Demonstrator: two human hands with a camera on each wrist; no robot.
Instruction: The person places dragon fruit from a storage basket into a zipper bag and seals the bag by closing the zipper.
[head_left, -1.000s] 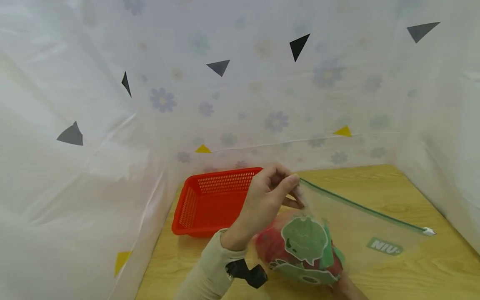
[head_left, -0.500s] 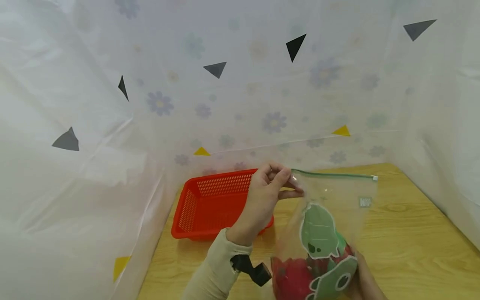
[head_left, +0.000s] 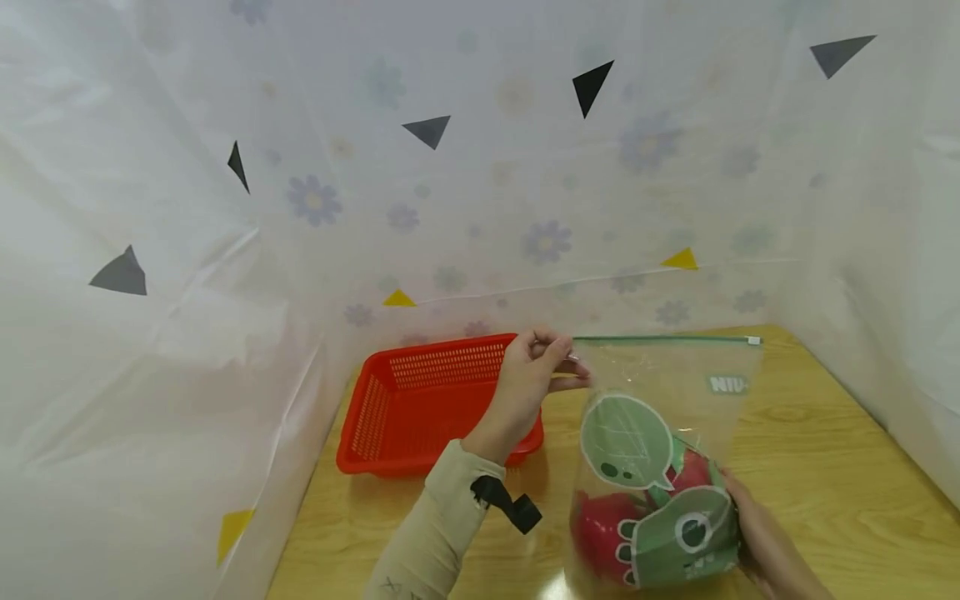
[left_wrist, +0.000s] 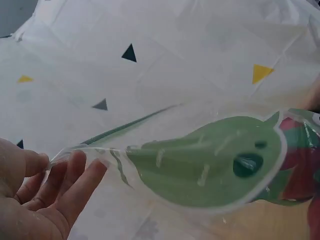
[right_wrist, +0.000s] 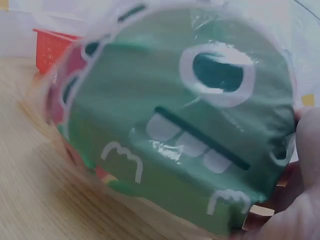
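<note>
A clear zip bag (head_left: 628,442) stands upright over the table, printed with a green cartoon dinosaur (right_wrist: 200,135). Red and green rounded things (head_left: 603,529) fill its lower part, partly hidden by the print. My left hand (head_left: 525,383) pinches the bag's upper left corner between thumb and fingers, beside the green zip strip (head_left: 660,338). That strip runs level to a white slider (head_left: 753,341) at the right end. My right hand (head_left: 761,533) grips the lower right side of the bag; some of its fingers are hidden behind the plastic.
A red plastic basket (head_left: 435,417) with slotted walls sits on the wooden table (head_left: 840,483), left of the bag and behind my left forearm. Patterned white sheeting (head_left: 480,200) encloses the table at the back and both sides. A black strap (head_left: 506,504) circles my left wrist.
The bag has swung from tilted to upright, its slider end rising until the zip strip lies level. My right hand has moved right and up along the bag; my left keeps its pinch.
</note>
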